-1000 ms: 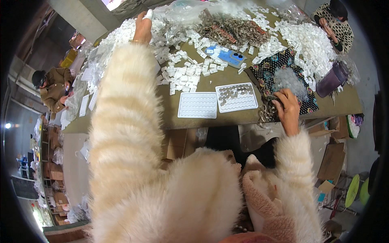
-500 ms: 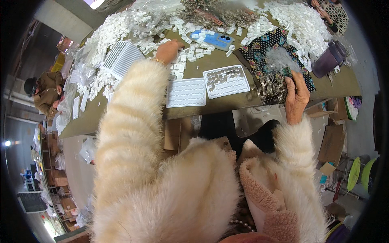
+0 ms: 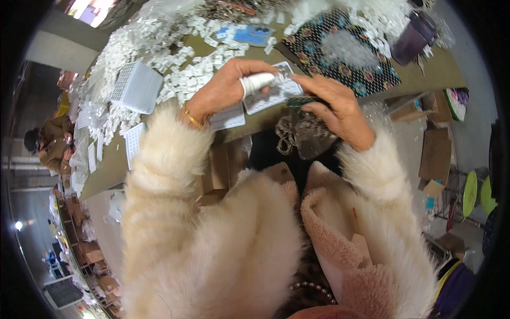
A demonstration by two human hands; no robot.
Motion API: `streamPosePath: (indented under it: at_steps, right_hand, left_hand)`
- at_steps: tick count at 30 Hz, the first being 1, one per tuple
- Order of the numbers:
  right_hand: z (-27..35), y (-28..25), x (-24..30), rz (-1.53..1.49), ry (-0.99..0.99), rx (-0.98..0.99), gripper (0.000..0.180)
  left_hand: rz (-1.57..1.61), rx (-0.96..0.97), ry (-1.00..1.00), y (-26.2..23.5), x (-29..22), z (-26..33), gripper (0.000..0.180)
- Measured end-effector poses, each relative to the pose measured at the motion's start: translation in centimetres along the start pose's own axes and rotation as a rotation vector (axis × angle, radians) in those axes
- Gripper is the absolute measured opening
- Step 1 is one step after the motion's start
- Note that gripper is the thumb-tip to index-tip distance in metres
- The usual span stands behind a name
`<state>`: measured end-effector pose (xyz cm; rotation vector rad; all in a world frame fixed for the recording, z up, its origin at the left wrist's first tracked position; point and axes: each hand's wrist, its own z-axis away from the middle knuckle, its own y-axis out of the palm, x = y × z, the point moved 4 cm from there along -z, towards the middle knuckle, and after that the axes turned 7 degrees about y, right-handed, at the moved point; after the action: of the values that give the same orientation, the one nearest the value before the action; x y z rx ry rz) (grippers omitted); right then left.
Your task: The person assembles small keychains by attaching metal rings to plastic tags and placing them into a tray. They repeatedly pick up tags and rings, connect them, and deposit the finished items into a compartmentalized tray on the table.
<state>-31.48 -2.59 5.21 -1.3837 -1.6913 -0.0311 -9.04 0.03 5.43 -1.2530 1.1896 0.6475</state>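
Note:
My left hand [image 3: 226,87], with a white wrap on one finger, is closed in a pinch. A small whitish piece [image 3: 280,76] shows at its fingertips; its kind is too small to tell. My right hand [image 3: 340,109] is closed around a bunch of silvery metal loops [image 3: 291,130] that hangs below its fingers. The right forefinger meets the left fingertips at the small piece. Under both hands lies a white moulded tray [image 3: 260,103], partly covered by them. Beside it, a second white tray [image 3: 228,118] is mostly hidden by my left wrist and sleeve.
Loose white plastic pieces [image 3: 188,80] heap across the table's far left. A stack of white trays [image 3: 137,87] stands left, a blue phone [image 3: 247,35] lies far. At right are a patterned cloth [image 3: 374,74] and a purple bottle [image 3: 413,38]. Another person [image 3: 53,141] sits at left.
My left hand has come back from the white pieces toward me and right. My right hand has lifted the metal loops off the cloth and moved left to meet it.

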Motion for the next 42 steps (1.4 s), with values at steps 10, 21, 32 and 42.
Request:
streamPosePath:
  at_steps: [10, 21, 32, 42]
  right_hand:
    - [1.9, -0.7, 0.6, -0.115, -0.089, -0.18, 0.061]
    - [2.4, 0.3, 0.6, -0.204, 0.082, -0.004, 0.048]
    - [2.7, -1.3, 0.1, -0.133, 0.154, 0.054, 0.023]
    - [2.5, -0.5, -0.4, -0.175, 0.128, -0.003, 0.022]
  left_hand:
    - [0.786, -0.168, 0.007, 6.3, -2.6, 0.9, 0.043]
    - [0.745, -0.378, 0.006, 7.8, 0.4, 2.4, 0.029]
    - [0.246, -0.261, 0.014, 7.0, -1.2, 3.0, 0.024]
    - [0.191, -0.346, 0.025, 7.6, -0.8, 2.7, 0.02]
